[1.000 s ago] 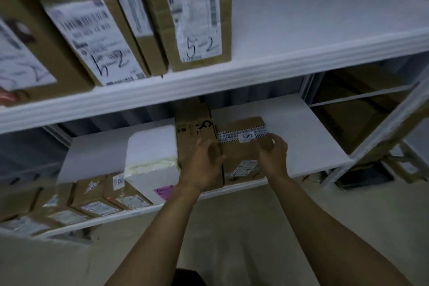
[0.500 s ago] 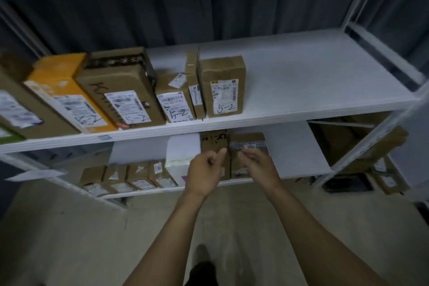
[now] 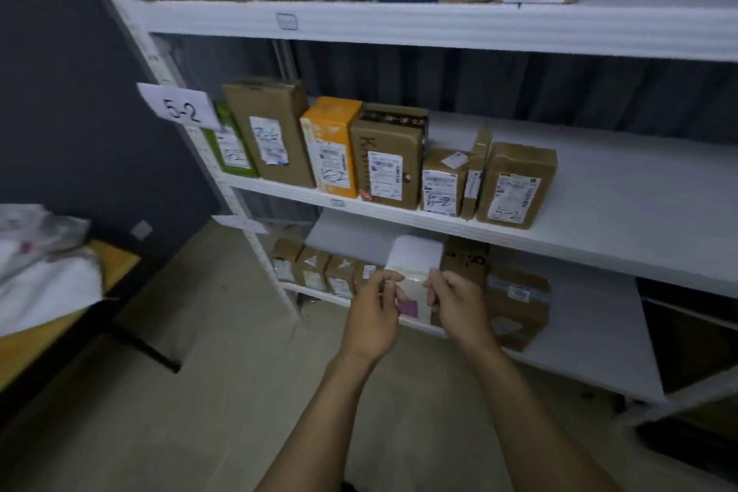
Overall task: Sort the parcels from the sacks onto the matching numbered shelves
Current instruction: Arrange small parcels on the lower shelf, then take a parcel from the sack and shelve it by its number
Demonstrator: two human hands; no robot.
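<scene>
A brown parcel with a taped label stands on the bottom shelf, beside a taller brown box and a white foam box. My left hand and my right hand hover in front of the foam box, away from the shelf edge, fingers loosely curled and holding nothing. The middle shelf carries a row of parcels marked 5-2, such as the brown one at the right end. A paper sign reading 5-2 hangs on the left upright.
The top shelf is packed with more parcels. Small boxes line the bottom shelf's left part. White sacks lie on a yellow table at left. Bare grey floor spreads below my arms.
My hands have come off the taped brown parcel, which stays on the bottom shelf, and drawn back. My view has pulled away and swung left, bringing the sacks and the sign into sight.
</scene>
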